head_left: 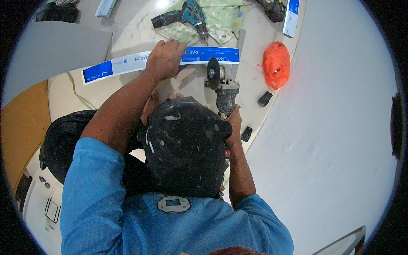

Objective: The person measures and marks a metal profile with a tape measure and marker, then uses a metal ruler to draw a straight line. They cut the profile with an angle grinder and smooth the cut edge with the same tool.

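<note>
White wall: bounding the right side, limiting swing there.
Floor: giving some open room between the work and the wall.
Co-worker: leaning forward, back toward me.
Film-wrapped strip: lying across the floor beyond the co-worker's cap; I'm judging it light, stiff lengthwise, slick under its film, maybe sharp at cut ends. I'm favouring a flat-palmed hold near mid-length, clear of the disc.
Angle grinder: looking hefty, best taken by its body; its disc is overlapping the strip's near edge toward the right end, contact unclear.
Cordless drill: crowding the far side.
Orange-red bag: sitting near the wall.
Co-worker's left hand: bearing on the strip.
Co-worker's right hand: grasping the grinder.
My own hands: not showing; I cannot tell their state.
</note>
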Action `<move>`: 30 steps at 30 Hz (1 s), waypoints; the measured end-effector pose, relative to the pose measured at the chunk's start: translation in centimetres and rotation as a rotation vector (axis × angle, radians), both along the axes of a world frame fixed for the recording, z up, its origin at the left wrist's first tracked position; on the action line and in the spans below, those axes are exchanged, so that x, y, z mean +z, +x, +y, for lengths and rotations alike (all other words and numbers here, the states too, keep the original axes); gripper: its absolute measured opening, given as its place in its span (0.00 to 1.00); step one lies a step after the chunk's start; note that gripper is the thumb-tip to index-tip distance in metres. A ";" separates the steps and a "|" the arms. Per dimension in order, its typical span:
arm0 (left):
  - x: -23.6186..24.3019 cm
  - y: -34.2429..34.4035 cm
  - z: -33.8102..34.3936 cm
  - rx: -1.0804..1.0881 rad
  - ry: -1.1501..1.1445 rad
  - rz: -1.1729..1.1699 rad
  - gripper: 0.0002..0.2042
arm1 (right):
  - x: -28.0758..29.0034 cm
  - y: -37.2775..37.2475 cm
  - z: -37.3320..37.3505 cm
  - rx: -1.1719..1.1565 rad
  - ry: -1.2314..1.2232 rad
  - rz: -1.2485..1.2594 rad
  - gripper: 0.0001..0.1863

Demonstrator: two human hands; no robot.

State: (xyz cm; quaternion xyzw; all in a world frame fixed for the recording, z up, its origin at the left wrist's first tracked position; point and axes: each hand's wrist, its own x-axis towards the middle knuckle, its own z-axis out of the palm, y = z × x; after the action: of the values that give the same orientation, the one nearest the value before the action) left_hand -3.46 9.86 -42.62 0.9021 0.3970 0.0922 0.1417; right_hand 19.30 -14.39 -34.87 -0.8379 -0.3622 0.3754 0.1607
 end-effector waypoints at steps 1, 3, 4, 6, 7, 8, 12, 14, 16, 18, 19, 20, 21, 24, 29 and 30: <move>-0.2 -0.1 0.0 0.001 0.003 0.007 0.21 | 0.2 -0.1 0.1 -0.002 -0.010 -0.001 0.35; -0.5 -0.1 0.0 0.002 0.010 0.021 0.21 | 0.4 -0.2 0.3 -0.005 -0.030 -0.005 0.35; -0.6 -0.1 0.0 0.003 0.020 0.021 0.22 | 0.2 -0.1 0.2 -0.007 -0.019 -0.007 0.35; -0.8 -0.1 0.0 0.005 0.040 0.020 0.24 | -0.3 0.0 0.0 -0.012 0.002 -0.011 0.35; -0.6 0.0 0.0 0.010 0.025 0.027 0.24 | -0.3 0.0 0.0 -0.017 -0.003 -0.010 0.35; -0.4 0.0 -0.1 0.015 0.009 0.033 0.24 | -0.3 0.0 0.1 -0.021 -0.009 -0.008 0.35; -0.5 0.0 -0.1 0.012 0.025 0.040 0.25 | -0.3 0.0 0.2 -0.020 -0.014 -0.004 0.36; -0.6 -0.1 0.0 0.007 0.041 0.030 0.25 | -0.4 0.0 0.2 -0.012 -0.025 -0.008 0.36; -0.4 -0.1 0.0 0.002 0.034 0.041 0.25 | -0.4 0.0 0.2 -0.007 -0.030 -0.018 0.36; 0.1 0.0 0.0 -0.003 0.002 0.073 0.25 | -0.6 0.0 0.2 -0.005 -0.028 -0.032 0.36; 0.2 0.0 -0.1 0.001 -0.004 0.069 0.25 | -0.7 0.0 0.2 -0.006 -0.009 -0.023 0.35; 0.3 0.1 -0.1 0.005 -0.011 0.065 0.25 | -0.8 0.0 0.1 -0.008 0.009 -0.014 0.35; 0.4 0.1 -0.1 0.009 -0.018 0.061 0.24 | -0.8 0.0 0.1 -0.009 0.028 -0.004 0.35; -0.7 -0.2 0.0 -0.012 0.031 0.057 0.28 | -0.6 0.0 0.3 -0.007 0.017 -0.006 0.36; -0.9 -0.2 0.1 -0.014 0.023 0.069 0.28 | -0.9 0.1 0.2 0.004 -0.008 -0.020 0.37; -0.9 -0.2 0.1 -0.016 0.030 0.073 0.29 | -0.9 0.1 0.2 0.008 -0.013 -0.024 0.37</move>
State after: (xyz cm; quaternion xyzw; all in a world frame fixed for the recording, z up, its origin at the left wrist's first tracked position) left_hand -3.71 9.93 -43.55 0.9101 0.3933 0.0640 0.1142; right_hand 19.40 -14.16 -35.80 -0.8419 -0.3650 0.3683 0.1494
